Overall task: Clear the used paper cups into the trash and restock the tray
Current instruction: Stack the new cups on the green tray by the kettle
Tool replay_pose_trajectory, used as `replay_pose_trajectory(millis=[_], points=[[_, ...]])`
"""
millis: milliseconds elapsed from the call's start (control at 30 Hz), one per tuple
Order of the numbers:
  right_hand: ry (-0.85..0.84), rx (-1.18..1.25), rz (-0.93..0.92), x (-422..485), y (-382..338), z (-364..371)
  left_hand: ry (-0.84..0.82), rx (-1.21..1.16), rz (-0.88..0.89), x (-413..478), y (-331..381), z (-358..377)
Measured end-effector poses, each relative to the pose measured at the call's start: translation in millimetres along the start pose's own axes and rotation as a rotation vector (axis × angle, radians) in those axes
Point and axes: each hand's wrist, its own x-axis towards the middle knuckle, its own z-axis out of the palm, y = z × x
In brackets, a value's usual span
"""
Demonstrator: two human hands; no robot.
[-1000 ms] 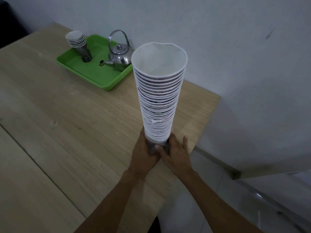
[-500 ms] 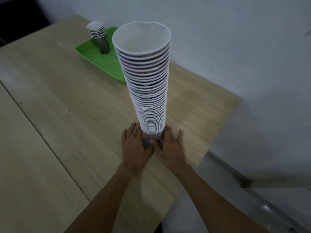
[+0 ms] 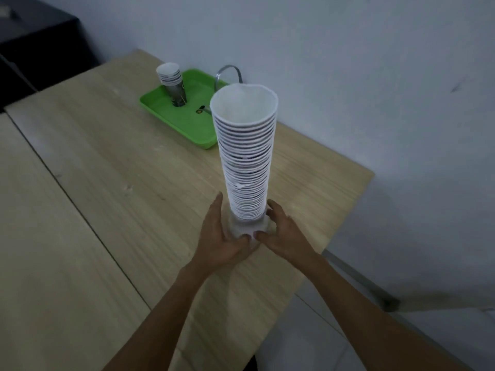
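The tall stack of paper cups [image 3: 247, 156] now stands upright on the wooden surface [image 3: 107, 183], near its right-hand edge, and the hands have changed their hold on it. A second ago both palms were wrapped round the foot of the stack; half a second ago they lay flatter, fingers spread along the wood on either side. Now the left hand [image 3: 222, 234] and the right hand [image 3: 284, 234] are cupped round the bottom, thumbs nearly meeting in front, and something pale and crumpled shows between them at the base. It may be a plastic sleeve pushed down off the cups, but the blur there is too heavy to be sure. The hands look to be pinching that pale material rather than the cups themselves.

The view has also drawn back and swung, so the green tray [image 3: 171, 113] lies well apart from the stack, toward the far wall. On it stands a short stack of cups [image 3: 168, 74] in a metal holder [image 3: 175, 95], and the kettle handle [image 3: 229, 73] rises behind the tall stack, which hides most of the kettle.

By my reading, the fresh supply has been set down and is being freed, so restocking is at hand: cups should next be lifted off the top and carried to the tray. No trash bin is in view.
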Motion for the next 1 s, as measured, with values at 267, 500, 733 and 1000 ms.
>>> replay_pose_trajectory(millis=[267,500,733,1000], points=[[0.171,0.312,-0.059,-13,-59,-55,0.146,-0.213,0.104,1,66,-21],[0.071,0.362,-0.167,-5,-109,-78,0.191,-0.316,0.160,6,84,-16],[0.063,0.212,-0.212,-2,-115,-70,0.207,-0.394,0.202,6,84,-6],[0.104,0.130,-0.258,-5,-116,-67,0.234,-0.413,0.192,4,82,-2]])
